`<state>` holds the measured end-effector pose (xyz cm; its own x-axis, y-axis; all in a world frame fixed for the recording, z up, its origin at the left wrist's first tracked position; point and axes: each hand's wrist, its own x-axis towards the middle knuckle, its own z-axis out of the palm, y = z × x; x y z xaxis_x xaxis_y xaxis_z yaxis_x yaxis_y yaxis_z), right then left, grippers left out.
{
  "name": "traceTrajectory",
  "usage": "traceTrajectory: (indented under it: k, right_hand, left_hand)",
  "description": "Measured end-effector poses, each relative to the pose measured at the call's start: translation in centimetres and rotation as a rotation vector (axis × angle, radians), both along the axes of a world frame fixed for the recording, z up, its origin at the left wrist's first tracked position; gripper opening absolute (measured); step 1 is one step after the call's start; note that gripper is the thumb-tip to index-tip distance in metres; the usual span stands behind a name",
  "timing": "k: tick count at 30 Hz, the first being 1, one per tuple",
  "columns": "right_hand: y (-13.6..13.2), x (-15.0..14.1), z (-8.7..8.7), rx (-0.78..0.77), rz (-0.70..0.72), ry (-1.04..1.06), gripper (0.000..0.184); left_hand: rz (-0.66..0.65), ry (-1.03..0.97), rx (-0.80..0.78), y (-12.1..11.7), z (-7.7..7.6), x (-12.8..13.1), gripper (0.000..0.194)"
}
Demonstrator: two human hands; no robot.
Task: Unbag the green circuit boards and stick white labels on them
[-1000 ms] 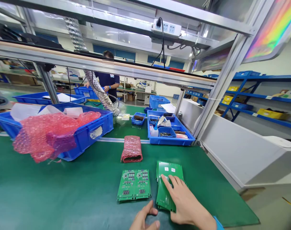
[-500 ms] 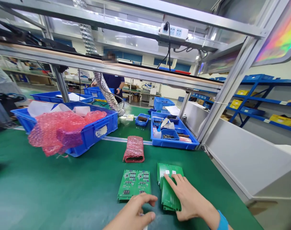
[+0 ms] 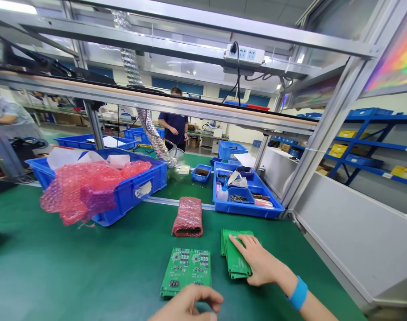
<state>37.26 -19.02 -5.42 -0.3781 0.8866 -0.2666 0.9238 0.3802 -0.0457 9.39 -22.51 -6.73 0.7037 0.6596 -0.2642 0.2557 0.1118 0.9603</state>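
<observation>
- Sliding the front boards [image 3: 235, 261] away from me, my right hand [image 3: 260, 261] has brought them farther over the rear boards [image 3: 223, 245] than a second ago; I judge this stack more even, though still uneven.
- That hand spreads across the top; whether it grips or only presses, I can't tell.
- My left hand [image 3: 190, 303], loosely open with nothing visible in it, has come over the near corner of the display boards [image 3: 186, 267].
- Both stacks sit on the desk [image 3: 89, 267], nearer me than the bubble-wrapped packet [image 3: 189, 216].
</observation>
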Motion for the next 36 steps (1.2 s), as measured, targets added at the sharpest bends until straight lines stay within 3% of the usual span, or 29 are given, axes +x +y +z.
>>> traceTrajectory:
  k: [4,7,10,14,16,18,20,22,24,26,29,31,33,36]
  right_hand:
    - [0.4,1.1,0.8,-0.022,-0.025,0.097,0.125]
    - [1.7,1.6,2.1,0.016,-0.023,0.139,0.126]
    - [3.6,1.7,2.2,0.063,0.036,0.098,0.127]
    - [5.1,1.6,1.5,-0.043,0.092,0.084,0.134]
    - [4.5,1.0,1.9,-0.061,0.046,0.144,0.139]
    - [2.8,-0.4,2.8,0.002,-0.028,0.325,0.125]
    - [0.4,-2.8,3.8,0.084,-0.064,0.613,0.084]
    - [-2.0,-6.0,4.1,0.087,-0.044,0.843,0.041]
    - [-3.7,-9.2,3.2,0.038,-0.021,0.885,0.022]
    - [-4.5,-11.9,1.1,0.061,-0.008,0.772,0.029]
    - [-4.3,-14.2,-2.7,0.216,0.019,0.55,0.043]
    - [-4.1,-14.7,-4.4,0.28,0.055,0.45,0.023]
    - [-4.3,-14.8,-4.8,0.288,0.08,0.397,0.013]
    - [-5.1,-14.6,-3.8,0.216,0.06,0.412,0.032]
  left_hand:
    - [-0.038,-0.066,-0.048,2.9,2.7,0.7,0.046]
    - [-0.036,-0.063,-0.042,4.6,3.7,1.4,0.046]
    - [-0.004,-0.061,-0.013,5.2,4.0,2.1,0.039]
    - [0.046,-0.103,-0.027,5.0,3.6,1.6,0.036]
    - [0.169,-0.141,-0.026,4.8,3.2,0.8,0.038]
    - [0.374,-0.171,0.035,4.5,3.0,-0.3,0.044]
    - [0.581,-0.184,0.156,3.9,2.8,-1.3,0.046]
    - [0.7,-0.175,0.275,3.2,2.6,-2.2,0.045]
    - [0.74,-0.119,0.369,2.3,2.4,-3.1,0.039]
    - [0.716,-0.021,0.463,1.3,2.1,-4.3,0.033]
    - [0.643,0.107,0.557,-0.2,1.2,-6.8,0.027]
    - [0.64,0.138,0.545,-1.1,0.1,-8.7,0.027]
    - [0.694,0.141,0.51,-1.9,-1.2,-10.6,0.028]
    - [0.757,0.111,0.446,-2.8,-3.1,-12.9,0.034]
